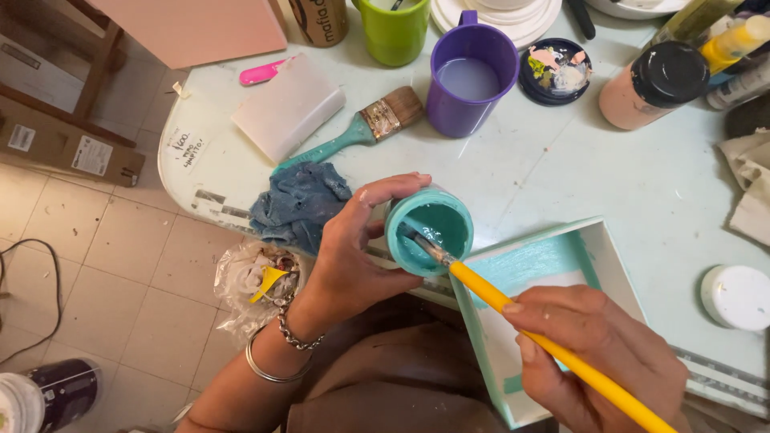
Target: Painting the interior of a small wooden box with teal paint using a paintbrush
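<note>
My left hand (349, 252) grips a small round pot of teal paint (429, 231), tilted toward me above the table's near edge. My right hand (593, 353) holds a yellow-handled brush (553, 349), whose bristle tip dips into the pot. Below both hands lies a shallow white wooden tray (613, 265), its rim and part of its inside painted teal.
On the pale table (561, 168) sit a blue rag (298, 204), a wide teal-handled brush (361, 132), a purple mug of cloudy water (469, 80), a green cup (393, 30), a paint-smeared dark lid (555, 70), a pinkish black-capped bottle (654, 84) and a white lid (736, 297).
</note>
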